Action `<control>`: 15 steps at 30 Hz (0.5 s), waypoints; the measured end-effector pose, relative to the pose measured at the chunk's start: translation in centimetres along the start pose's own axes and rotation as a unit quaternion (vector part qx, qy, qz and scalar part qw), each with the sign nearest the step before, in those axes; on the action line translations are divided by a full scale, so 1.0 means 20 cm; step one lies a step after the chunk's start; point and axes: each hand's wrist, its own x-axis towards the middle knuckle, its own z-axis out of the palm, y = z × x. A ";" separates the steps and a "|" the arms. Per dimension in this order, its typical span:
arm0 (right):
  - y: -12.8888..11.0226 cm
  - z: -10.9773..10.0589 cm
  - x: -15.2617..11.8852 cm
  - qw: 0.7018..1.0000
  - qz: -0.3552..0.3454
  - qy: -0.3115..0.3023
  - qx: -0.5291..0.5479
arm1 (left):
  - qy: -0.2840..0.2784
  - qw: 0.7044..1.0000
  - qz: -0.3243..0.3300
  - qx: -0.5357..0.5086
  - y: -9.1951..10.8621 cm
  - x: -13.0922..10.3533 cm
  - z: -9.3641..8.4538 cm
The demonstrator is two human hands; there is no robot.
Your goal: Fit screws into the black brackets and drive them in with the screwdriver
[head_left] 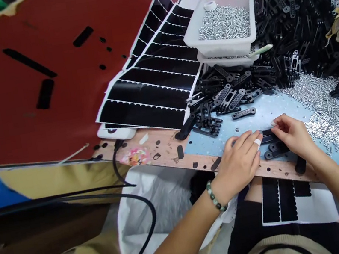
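My left hand lies with fingers stretched out over the near edge of the table, white tape round one finger, its fingertips at the left ends of several black plastic parts. What is under the palm is hidden. My right hand has thumb and forefinger pinched together at the right end of the upper part; whatever they grip is too small to make out. Just below this hand another black piece sticks out at the table edge. To the right lies a heap of small silver screws and nuts.
A white tub of screws stands on a second shallow tub. Black plastic parts are piled at the back right. Black sticker sheets lean at left; another sheet rests on my lap. Black cables hang left.
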 end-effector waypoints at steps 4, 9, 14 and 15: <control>0.00 -0.01 0.01 1.000 0.002 -0.018 -0.006 | -0.006 1.000 0.006 -0.011 -0.01 0.00 -0.01; 0.01 -0.02 0.03 0.999 -0.015 -0.034 -0.017 | -0.021 1.000 0.019 -0.011 -0.02 0.00 -0.01; 0.02 -0.03 0.05 0.998 -0.002 -0.061 0.005 | -0.012 0.999 0.024 -0.020 -0.03 -0.01 0.00; 0.03 -0.03 0.05 0.998 -0.004 -0.061 0.001 | -0.012 0.999 0.024 -0.022 -0.03 -0.01 0.00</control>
